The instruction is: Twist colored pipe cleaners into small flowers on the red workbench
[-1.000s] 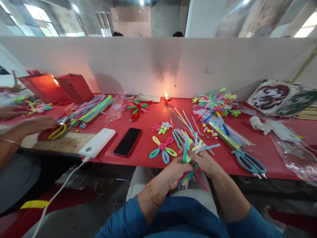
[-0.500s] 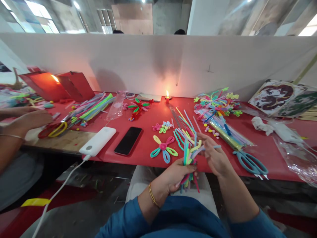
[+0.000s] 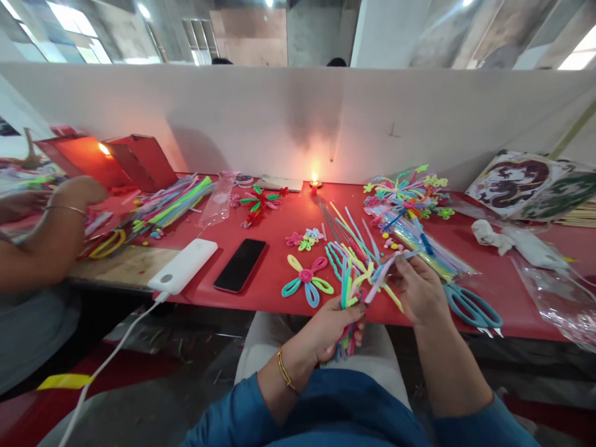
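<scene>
Pipe cleaners in mixed colours stand in a bundle in the left hand, above the person's lap at the near edge of the red desk. The left fingers are clamped round the bundle, with ends sticking out above and below the fist. The right hand, close beside the bundle a second ago, is now out to its right, its fingers pinched on a pale lilac pipe cleaner that slants back toward the left hand; whether more than one strand is caught there, I cannot tell. That shift suggests strands are being drawn apart from the bunch rather than gathered in, while the left grip keeps the rest together. Just beyond, loose strands lie on the desk, partly overlapped by the bundle. Left of it rests a five-petal looped flower, with a black phone farther left. Blue-grey-handled scissors lie near the right hand, and a lit candle burns at the far side.
</scene>
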`<state>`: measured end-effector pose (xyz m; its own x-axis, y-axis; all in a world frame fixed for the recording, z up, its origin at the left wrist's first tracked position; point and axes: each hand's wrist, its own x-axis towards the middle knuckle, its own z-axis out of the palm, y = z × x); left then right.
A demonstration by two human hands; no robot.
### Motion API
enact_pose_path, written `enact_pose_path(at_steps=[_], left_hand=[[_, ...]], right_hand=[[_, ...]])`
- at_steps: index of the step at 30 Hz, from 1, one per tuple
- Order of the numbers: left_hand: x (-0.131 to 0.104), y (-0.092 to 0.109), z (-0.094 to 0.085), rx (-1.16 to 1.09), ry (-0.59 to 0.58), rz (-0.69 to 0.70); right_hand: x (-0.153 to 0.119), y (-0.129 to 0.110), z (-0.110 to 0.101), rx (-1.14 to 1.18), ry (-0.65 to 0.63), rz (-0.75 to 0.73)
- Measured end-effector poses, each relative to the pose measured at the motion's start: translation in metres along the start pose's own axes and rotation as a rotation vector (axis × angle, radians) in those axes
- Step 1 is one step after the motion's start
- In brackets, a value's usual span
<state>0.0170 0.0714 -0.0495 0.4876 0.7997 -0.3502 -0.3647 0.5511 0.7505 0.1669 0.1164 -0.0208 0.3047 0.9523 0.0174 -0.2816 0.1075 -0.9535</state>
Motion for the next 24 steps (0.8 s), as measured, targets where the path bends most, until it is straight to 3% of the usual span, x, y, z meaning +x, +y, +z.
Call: enact_pose_path(at_steps=[2,4,10,14,17,20,22,24], left_hand=[[0.000,0.000,-0.002,-0.011,0.021,0.012],[0.000,0.001,-0.003,-0.043,0.065,0.020],[0.004,0.011,0.000,-0.135,0.145,0.111],[0.004,0.011,-0.003,-0.101,0.075,0.118],[0.004,0.007,-0.006,-0.031,0.108,0.115],[0.002,0.007,-0.006,-0.023,0.169,0.145],[0.001,0.009,-0.005,-0.035,0.220,0.157],[-0.001,0.011,-0.003,-0.050,0.252,0.186]], right_hand=[[0.005,-0.004,-0.005,0.028,0.113,-0.063],[0.007,-0.006,-0.010,0.032,0.147,-0.104],[-0.010,0.007,-0.002,-0.303,-0.256,-0.073],[-0.019,0.017,0.007,-0.526,-0.423,-0.143],[-0.020,0.020,0.007,-0.561,-0.523,-0.177],[-0.021,0.024,0.006,-0.543,-0.401,-0.176],[-0.023,0.028,0.005,-0.476,-0.242,-0.127],[-0.028,0.032,0.007,-0.366,-0.196,-0.039]])
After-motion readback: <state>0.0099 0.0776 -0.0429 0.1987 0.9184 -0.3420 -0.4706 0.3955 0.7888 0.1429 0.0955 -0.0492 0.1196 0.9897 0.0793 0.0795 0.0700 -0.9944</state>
